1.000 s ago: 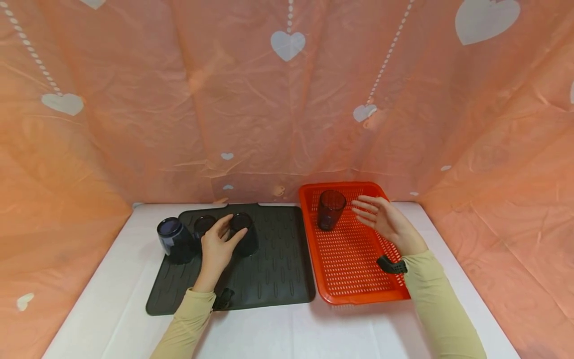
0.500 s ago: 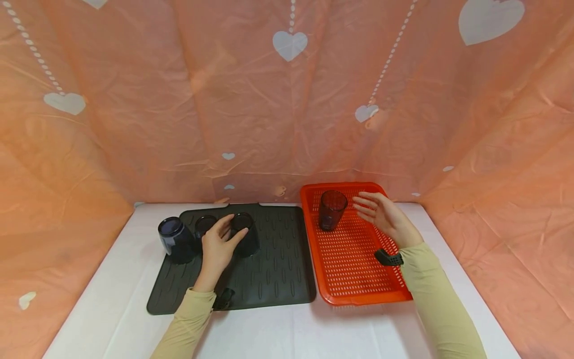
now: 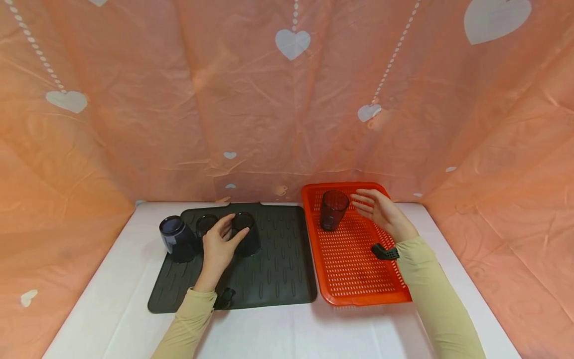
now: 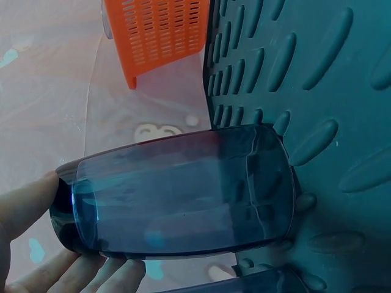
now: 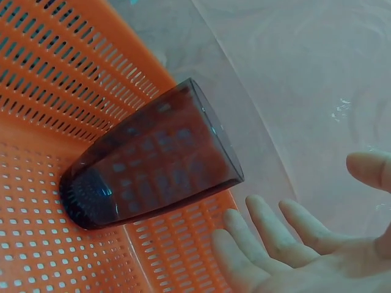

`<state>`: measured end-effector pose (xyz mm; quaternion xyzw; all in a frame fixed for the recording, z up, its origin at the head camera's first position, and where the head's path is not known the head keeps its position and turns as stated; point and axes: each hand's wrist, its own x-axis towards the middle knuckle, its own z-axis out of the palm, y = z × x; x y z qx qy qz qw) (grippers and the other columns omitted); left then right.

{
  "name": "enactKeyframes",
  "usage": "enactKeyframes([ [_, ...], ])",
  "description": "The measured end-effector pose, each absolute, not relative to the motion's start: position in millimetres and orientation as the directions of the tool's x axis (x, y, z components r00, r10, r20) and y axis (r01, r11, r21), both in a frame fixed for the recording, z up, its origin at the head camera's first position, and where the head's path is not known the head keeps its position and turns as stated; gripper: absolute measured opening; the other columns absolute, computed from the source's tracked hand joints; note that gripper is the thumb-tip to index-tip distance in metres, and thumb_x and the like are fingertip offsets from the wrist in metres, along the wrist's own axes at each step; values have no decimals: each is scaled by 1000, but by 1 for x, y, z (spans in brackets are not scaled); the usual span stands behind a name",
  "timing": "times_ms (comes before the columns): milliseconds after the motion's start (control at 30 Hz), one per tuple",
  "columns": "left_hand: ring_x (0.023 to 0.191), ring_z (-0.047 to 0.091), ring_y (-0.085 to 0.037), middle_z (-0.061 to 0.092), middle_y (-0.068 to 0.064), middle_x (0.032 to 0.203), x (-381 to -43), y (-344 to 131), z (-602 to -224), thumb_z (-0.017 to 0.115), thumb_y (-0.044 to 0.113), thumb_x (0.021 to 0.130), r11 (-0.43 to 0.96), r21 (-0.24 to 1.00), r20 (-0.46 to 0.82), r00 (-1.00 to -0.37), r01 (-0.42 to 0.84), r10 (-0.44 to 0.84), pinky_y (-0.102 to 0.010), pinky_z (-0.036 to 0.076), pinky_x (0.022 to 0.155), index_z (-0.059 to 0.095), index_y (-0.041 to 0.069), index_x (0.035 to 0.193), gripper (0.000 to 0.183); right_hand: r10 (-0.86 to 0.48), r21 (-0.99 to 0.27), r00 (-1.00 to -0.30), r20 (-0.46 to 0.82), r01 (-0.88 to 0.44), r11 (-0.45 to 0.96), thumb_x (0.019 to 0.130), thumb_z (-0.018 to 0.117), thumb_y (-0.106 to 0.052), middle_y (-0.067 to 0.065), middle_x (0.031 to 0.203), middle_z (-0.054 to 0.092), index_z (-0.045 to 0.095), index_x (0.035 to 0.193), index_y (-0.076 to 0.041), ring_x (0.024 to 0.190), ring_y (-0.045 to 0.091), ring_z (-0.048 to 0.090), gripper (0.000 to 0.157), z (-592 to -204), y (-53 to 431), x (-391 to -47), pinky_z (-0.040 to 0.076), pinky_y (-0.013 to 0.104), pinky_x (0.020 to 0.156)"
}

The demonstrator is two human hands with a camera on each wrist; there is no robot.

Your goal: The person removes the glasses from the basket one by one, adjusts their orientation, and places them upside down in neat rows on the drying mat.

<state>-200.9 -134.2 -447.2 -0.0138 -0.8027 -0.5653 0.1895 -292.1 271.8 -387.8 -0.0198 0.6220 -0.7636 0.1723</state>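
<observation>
In the head view my left hand (image 3: 218, 249) holds a dark tinted drinking glass (image 3: 246, 239) on the black ridged mat (image 3: 278, 279). The left wrist view shows this glass (image 4: 177, 192) standing upside down, thumb and fingertips around its thick base. Two more dark glasses stand to its left: a middle one (image 3: 206, 223), partly hidden by the hand, and a leftmost one (image 3: 177, 239). Upright in the orange-red basket (image 3: 354, 299) is another tinted glass (image 3: 333, 212). My right hand (image 3: 381, 214) is just right of its rim, fingers extended, apart from the glass (image 5: 153, 159) in the right wrist view.
Mat and basket lie side by side on a white-covered table (image 3: 287, 334). Behind them hangs an orange sheet (image 3: 251, 109) with pale hearts, which also closes off both sides. The basket's raised perforated wall (image 5: 79, 61) surrounds the upright glass.
My right hand has moved slightly left, nearer the glass in the basket. The left hand stays on its glass. The head view has shifted a little.
</observation>
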Motion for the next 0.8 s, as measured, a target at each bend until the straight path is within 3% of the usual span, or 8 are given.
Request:
enactKeyframes([
  [800, 119, 53, -37, 53, -20, 133, -202, -135, -449, 78, 17, 82, 375, 899, 313, -932, 228, -182, -44, 47, 95, 55, 2, 132, 57, -295, -975, -936, -191, 216, -56, 106, 27, -24, 24, 154, 16, 13, 150, 6, 141, 38, 18, 54, -394, 258, -306, 17, 43, 115],
])
